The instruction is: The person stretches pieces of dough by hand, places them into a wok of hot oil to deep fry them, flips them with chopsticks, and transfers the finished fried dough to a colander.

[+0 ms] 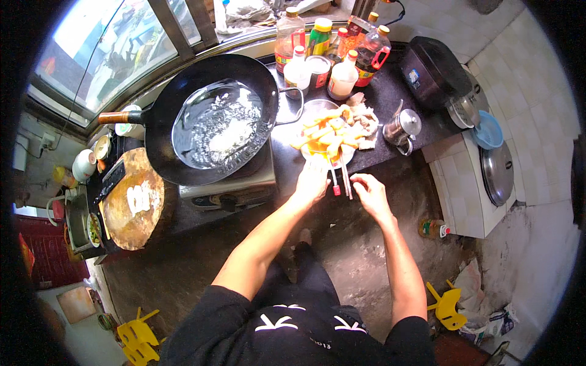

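Observation:
Golden pieces of food (327,132), perhaps fried, lie heaped at the counter's front edge in strong glare. A light-coloured dish (346,159) shows beneath them, and a mesh strainer (320,106) lies behind. My left hand (315,180) is at the dish's near rim; the glare hides whether its fingers grip it. Chopsticks (347,180) and a red-ended handle (336,188) jut out over the edge between my hands. My right hand (370,192) is just right of the chopsticks, thumb and fingertips close together, with nothing plainly held.
A black wok (160,151) of bubbling clear liquid sits on the stove (229,194), its wooden handle (120,118) pointing left. Bottles (343,78) crowd the back. A glass pot (403,126) stands right. A round chopping board (130,215) with a cleaver (111,178) lies left.

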A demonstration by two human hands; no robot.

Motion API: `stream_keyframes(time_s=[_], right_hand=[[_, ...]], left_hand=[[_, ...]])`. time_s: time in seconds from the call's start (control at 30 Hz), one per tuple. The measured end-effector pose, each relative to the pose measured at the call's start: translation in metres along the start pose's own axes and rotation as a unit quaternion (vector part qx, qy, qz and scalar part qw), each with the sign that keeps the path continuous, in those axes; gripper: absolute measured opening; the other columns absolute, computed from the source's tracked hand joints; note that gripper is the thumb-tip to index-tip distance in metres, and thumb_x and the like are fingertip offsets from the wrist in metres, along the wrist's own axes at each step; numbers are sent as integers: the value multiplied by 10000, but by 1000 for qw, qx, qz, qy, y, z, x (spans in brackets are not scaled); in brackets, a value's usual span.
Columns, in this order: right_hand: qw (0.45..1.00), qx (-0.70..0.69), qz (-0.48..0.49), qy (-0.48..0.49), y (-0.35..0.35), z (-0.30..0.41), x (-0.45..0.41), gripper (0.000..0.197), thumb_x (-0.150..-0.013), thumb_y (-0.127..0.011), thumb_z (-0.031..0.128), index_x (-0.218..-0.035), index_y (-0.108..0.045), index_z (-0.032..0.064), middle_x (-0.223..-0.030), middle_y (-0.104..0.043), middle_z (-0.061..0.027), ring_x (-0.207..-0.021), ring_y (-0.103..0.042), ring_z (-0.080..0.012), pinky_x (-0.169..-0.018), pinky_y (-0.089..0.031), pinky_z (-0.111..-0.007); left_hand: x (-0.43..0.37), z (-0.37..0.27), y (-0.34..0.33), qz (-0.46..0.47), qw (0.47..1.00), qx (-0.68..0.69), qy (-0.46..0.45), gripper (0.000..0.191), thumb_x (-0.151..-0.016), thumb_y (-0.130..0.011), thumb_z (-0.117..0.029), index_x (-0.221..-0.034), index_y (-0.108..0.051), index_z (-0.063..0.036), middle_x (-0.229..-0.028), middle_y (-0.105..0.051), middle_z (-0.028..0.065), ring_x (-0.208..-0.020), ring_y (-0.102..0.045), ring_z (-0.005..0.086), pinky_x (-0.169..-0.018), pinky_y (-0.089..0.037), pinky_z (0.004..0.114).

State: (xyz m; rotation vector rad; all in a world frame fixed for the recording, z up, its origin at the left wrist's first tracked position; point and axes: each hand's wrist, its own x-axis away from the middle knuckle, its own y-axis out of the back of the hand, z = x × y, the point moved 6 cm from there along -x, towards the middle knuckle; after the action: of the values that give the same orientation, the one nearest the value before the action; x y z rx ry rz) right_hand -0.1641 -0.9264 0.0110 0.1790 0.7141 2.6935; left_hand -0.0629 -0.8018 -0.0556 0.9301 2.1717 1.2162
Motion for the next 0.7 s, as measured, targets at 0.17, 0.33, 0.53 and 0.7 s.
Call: stream_keyframes(time_s=[0.17, 0.33, 0.53, 0.7], right_hand=[[1000, -3, 22, 16, 1, -17, -7, 169, -823, -554, 54, -975, -612, 7, -906, -631, -74, -833, -599, -140, -754, -475, -266], [999, -29, -34, 29, 5, -5, -22, 179, -823, -513, 54, -961, -617, 9, -912, -637, -120, -835, -619, -202, -763, -481, -295], [833, -541, -11, -117, -48, -30, -35, 356, -934, -400, 249, -1150, -505, -14, -1159, -521, -82, -1029, -513, -163, -853, -431, -277], [770, -599, 159, -150, -153, 96, 42, 524, -973, -260, 331, -1388, -208, 16, -1445, -235, -69, -1343, -179, -183, -1101, -126, -318]], left_hand=[[-17, -5, 4, -150, 987, -49, -34, 333, -713, -603, -179, -977, -527, 11, -970, -513, 217, -920, -505, 375, -827, -426, 431], [-13, -13, 27, -114, 991, -62, -26, 199, -756, -525, -155, -886, -561, -8, -887, -563, 206, -861, -548, 343, -797, -447, 417], [36, -109, 83, -25, 907, 419, 28, 409, -907, -404, -285, -1175, -471, 17, -1167, -490, 249, -1129, -447, 339, -970, -337, 412], [129, -31, 89, -154, 923, 307, 172, 547, -931, -309, -285, -1375, -205, 17, -1426, -156, 256, -1346, -103, 368, -1096, -97, 425]])
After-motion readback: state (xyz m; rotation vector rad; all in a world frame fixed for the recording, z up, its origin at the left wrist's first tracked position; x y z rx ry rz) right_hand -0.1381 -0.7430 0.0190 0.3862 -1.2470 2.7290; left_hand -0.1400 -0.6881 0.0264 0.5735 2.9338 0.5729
